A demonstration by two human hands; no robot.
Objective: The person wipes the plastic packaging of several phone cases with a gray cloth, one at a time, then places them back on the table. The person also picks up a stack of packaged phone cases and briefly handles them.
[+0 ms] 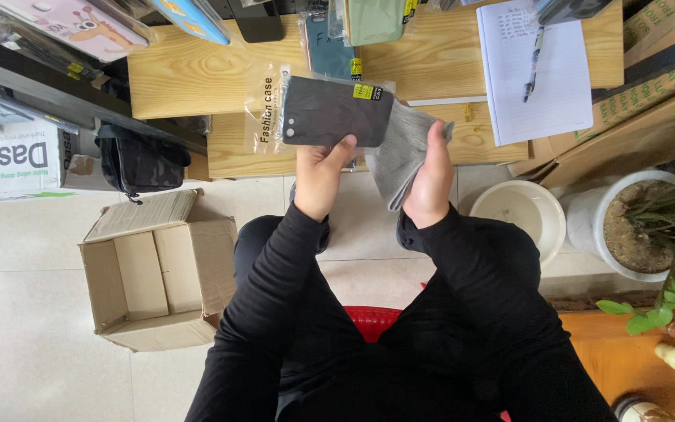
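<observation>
two hands meet over the near edge of the counter (197,78). the left hand (320,173) is closed around the lower edge of a black case (336,112), thumb on its face, holding it flat toward the camera; a small yellow sticker sits at the case's 1 o'clock corner. the right hand (430,181) is clenched on a grey cloth (405,148), which is pressed against the case's 3 o'clock edge. a clear bag (266,109) lies behind the case at 9 o'clock. on the counter, at 2 o'clock from the hands, rests a notebook (544,86) with a pen (532,64) on it. on the floor, an open carton (158,273) stands at 8 o'clock, a white bowl (521,211) at 3 o'clock and a potted plant (642,227) beyond it.
</observation>
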